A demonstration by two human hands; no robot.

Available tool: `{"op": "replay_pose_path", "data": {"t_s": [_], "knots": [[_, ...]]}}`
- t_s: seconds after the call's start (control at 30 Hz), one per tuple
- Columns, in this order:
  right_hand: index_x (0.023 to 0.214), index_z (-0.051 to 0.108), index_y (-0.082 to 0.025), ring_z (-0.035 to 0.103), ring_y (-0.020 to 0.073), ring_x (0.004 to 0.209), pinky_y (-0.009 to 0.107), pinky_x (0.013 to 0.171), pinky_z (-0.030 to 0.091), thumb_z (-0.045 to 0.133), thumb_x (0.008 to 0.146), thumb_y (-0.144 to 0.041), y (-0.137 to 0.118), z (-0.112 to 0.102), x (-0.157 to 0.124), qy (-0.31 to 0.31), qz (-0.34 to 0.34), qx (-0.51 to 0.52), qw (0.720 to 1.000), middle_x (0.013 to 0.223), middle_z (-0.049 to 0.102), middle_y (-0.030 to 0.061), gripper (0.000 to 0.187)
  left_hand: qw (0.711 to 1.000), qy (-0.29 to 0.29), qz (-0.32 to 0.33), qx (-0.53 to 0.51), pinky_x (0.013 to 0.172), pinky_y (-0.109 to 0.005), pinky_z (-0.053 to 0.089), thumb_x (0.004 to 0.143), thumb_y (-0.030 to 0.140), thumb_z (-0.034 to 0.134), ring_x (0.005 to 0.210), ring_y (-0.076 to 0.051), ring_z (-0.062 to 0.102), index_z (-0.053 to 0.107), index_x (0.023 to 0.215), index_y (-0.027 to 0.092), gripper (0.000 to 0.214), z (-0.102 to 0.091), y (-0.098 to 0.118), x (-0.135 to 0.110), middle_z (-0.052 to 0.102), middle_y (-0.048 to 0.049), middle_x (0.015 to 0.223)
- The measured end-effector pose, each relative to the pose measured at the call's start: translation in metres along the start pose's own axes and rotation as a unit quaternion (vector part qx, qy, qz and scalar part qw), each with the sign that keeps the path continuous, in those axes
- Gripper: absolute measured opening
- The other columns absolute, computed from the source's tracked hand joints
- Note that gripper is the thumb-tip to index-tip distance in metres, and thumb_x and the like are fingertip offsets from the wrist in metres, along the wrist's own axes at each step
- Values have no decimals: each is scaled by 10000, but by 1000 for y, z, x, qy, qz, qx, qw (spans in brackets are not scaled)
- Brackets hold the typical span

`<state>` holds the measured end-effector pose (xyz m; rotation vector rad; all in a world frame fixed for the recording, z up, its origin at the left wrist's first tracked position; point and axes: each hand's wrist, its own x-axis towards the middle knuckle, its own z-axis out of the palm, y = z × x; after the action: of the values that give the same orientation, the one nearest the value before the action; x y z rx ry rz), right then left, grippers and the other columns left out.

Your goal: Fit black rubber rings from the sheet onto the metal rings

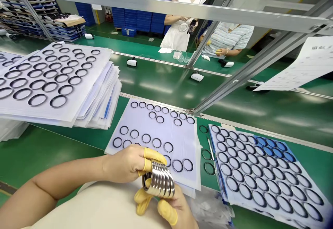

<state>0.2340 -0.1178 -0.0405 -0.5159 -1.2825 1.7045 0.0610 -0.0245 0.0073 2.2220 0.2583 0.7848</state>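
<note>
A row of shiny metal rings [161, 180] is held together on its side just in front of my body. My left hand [127, 163], with yellow finger cots on its fingertips, grips the rings from above at their left end. From below, my right hand [179, 204] supports them; a yellow-tipped finger passes inside the rings and the cotted thumb is beneath. Behind them lies a white sheet [148, 123] bearing dark-edged rings in loose rows. Part of that sheet is hidden by my hands.
At left stands a tall stack of ring-covered sheets [85, 100]. At right is another sheet [249, 191] full of rings, with several loose rings [206, 154] beside it. Slanted metal frame bars [221, 86] cross above the green bench. Two people [179, 24] work across from me.
</note>
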Motion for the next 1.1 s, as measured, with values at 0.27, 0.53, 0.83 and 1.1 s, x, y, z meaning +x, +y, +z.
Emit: {"op": "replay_pose_path", "data": {"t_s": [0.27,0.53,0.83,1.1], "knots": [[1105,701,-276,686,245,876,401,852,511,662,763,-568,4,1,6,-7,29,35,999,889,754,68,451,995,-14,49,83,812,-271,529,872,88,519,944,-202,661,678,934,99,171,-1,-1,1,691,-157,1073],[944,733,-198,632,236,751,342,706,515,487,787,-734,-4,-7,4,86,1,-169,982,845,696,97,610,935,-308,-175,-16,513,-186,422,857,126,545,523,-110,593,600,795,201,112,-39,8,12,656,32,625],[1161,662,-209,544,332,1146,431,975,448,421,758,-799,-5,-12,11,113,-24,-192,975,1219,600,131,755,856,-352,-251,-284,597,-179,472,957,212,349,525,-97,602,611,736,176,344,-13,1,11,620,22,529],[1347,442,-235,631,279,882,451,890,492,590,615,-818,-2,-12,11,137,-19,-103,985,1092,608,102,948,886,-228,-248,-317,788,-280,492,870,679,374,827,-186,605,633,1046,144,621,0,-10,3,668,-93,882]]}}
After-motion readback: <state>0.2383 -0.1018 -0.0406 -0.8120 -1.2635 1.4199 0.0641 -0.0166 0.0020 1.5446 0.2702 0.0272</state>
